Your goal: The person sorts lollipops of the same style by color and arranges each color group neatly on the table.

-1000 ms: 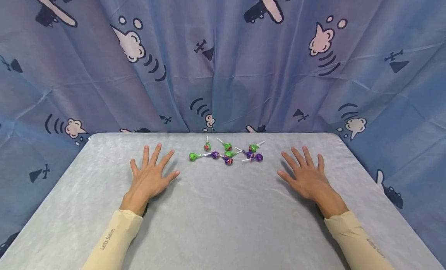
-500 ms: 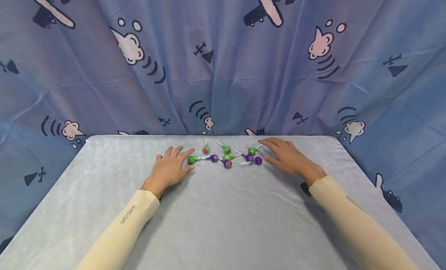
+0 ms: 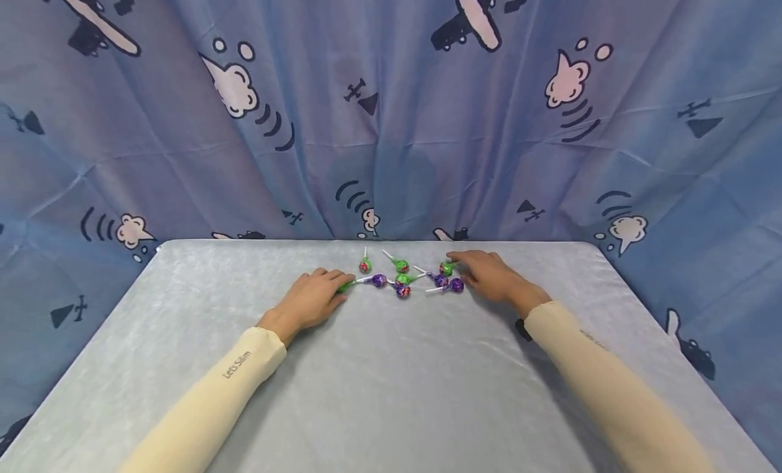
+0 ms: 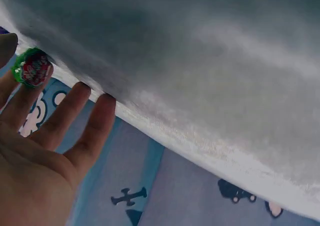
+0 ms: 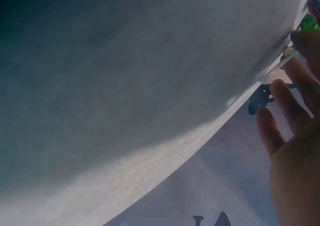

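Several wrapped lollipops lie near the far edge of the table. My left hand (image 3: 307, 300) reaches over the leftmost green lollipop (image 3: 345, 286), partly covering it. In the left wrist view that green and red lollipop (image 4: 33, 68) sits between thumb and fingers, which are loosely bent and not closed on it. At the right end, my right hand (image 3: 491, 277) is at the stick side of another green lollipop (image 3: 447, 269), thumb and fingers apart. A purple lollipop (image 3: 457, 285) lies just beside its thumb. The right wrist view shows only a bit of green wrapper (image 5: 309, 22) past the thumb.
Between the hands lie more lollipops, among them a purple one (image 3: 379, 280), an upright-pointing green one (image 3: 365, 265) and a red-purple one (image 3: 403, 292). Some sticks cross or touch. A pale cloth covers the table (image 3: 391, 391); a blue patterned curtain (image 3: 391, 120) hangs behind it.
Both hands have moved inward from the table's sides to the two ends of the lollipop group. Their spread fingers have drawn closer together. The lollipops have not visibly shifted.
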`<action>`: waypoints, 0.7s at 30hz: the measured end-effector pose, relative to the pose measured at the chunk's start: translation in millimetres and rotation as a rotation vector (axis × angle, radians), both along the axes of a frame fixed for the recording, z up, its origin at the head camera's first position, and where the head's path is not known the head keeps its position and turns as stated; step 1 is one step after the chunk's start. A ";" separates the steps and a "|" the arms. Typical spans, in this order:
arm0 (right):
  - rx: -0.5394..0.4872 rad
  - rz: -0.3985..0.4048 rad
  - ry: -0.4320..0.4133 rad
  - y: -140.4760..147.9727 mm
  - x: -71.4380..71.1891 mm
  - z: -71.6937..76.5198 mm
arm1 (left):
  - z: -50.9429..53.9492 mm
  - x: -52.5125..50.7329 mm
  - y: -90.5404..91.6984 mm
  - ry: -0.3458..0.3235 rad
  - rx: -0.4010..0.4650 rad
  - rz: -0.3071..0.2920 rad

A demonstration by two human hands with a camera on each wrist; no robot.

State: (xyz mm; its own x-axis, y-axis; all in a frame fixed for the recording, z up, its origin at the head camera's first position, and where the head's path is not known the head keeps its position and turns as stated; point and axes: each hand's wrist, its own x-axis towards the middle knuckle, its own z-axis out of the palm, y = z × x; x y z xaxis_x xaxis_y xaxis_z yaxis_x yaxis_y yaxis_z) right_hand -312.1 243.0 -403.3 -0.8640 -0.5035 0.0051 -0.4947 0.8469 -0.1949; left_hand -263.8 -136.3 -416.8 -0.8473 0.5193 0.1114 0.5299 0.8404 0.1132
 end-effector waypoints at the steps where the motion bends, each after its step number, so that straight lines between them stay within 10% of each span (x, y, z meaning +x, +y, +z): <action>1: 0.000 -0.004 0.004 -0.8 0.7 -0.3 | -0.4 -0.2 0.4 0.008 -0.002 0.001; 21: -0.038 -0.025 0.111 -3.2 3.8 -3.7 | 3.7 -0.1 -4.5 -0.041 0.167 0.024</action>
